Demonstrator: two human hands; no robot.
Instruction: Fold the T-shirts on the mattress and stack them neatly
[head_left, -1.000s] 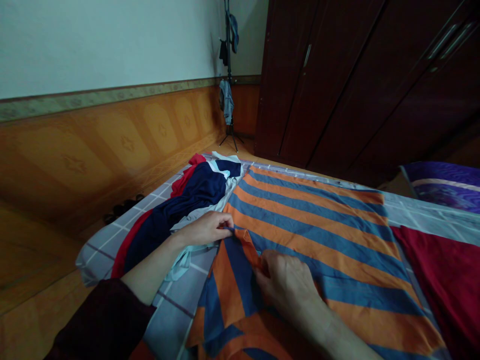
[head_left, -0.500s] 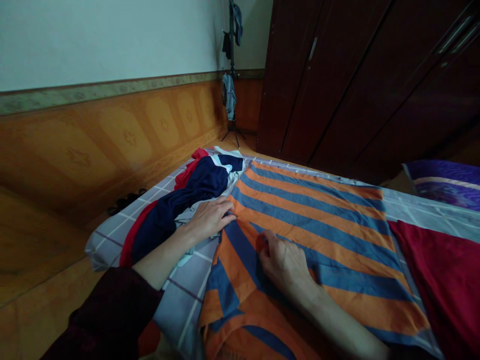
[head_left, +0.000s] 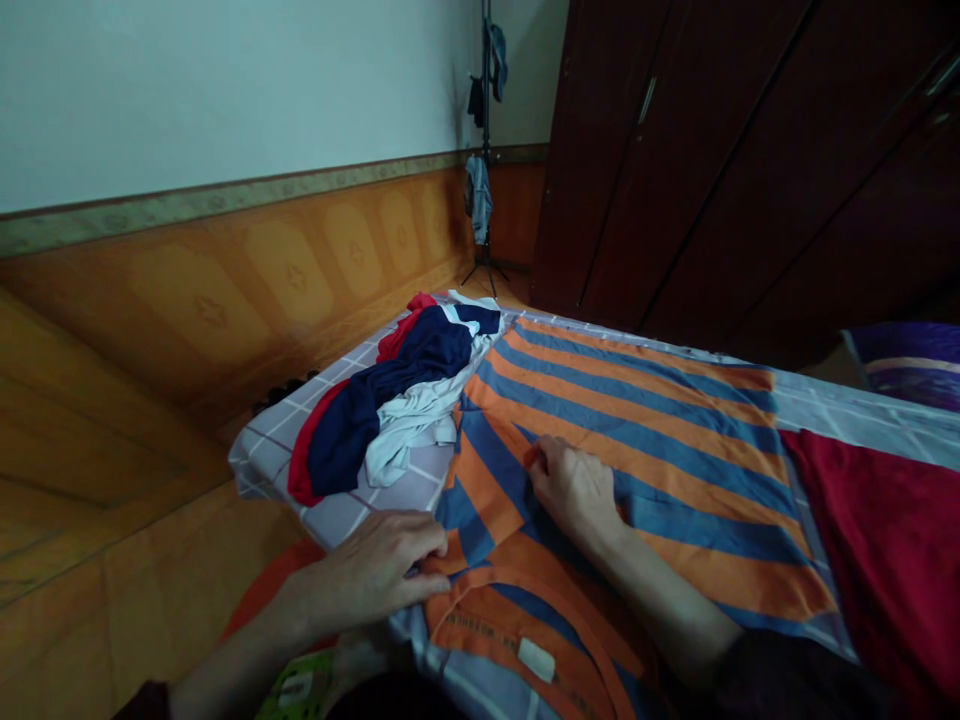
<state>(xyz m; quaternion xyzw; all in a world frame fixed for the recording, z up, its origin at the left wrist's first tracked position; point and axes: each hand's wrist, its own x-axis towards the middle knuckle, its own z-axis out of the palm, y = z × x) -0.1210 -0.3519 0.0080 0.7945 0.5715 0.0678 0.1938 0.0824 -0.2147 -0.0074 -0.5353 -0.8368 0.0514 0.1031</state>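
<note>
An orange and blue striped T-shirt (head_left: 660, 470) lies spread on the bed, its neckline towards me. My right hand (head_left: 576, 492) is closed on the shirt's cloth near the sleeve, thumb and fingertips pinched together. At the near left shoulder edge, close to the collar, my left hand (head_left: 386, 562) touches the shirt. Its thumb and fingers are apart there, with orange cloth between the tips. A pale label and some printed letters show inside the neck.
Left of the shirt lies a heap of navy, red and pale clothes (head_left: 409, 375). Dark red cloth (head_left: 885, 530) is at the right. Beyond the checked bedsheet (head_left: 262, 450) stand a coat rack (head_left: 487, 130) and a dark wardrobe (head_left: 697, 150). Below the near edge is a green item (head_left: 300, 688).
My left hand has moved from the sleeve side back towards me, to the shoulder near the collar. My right hand stays closed on the shirt. The view has shifted slightly left.
</note>
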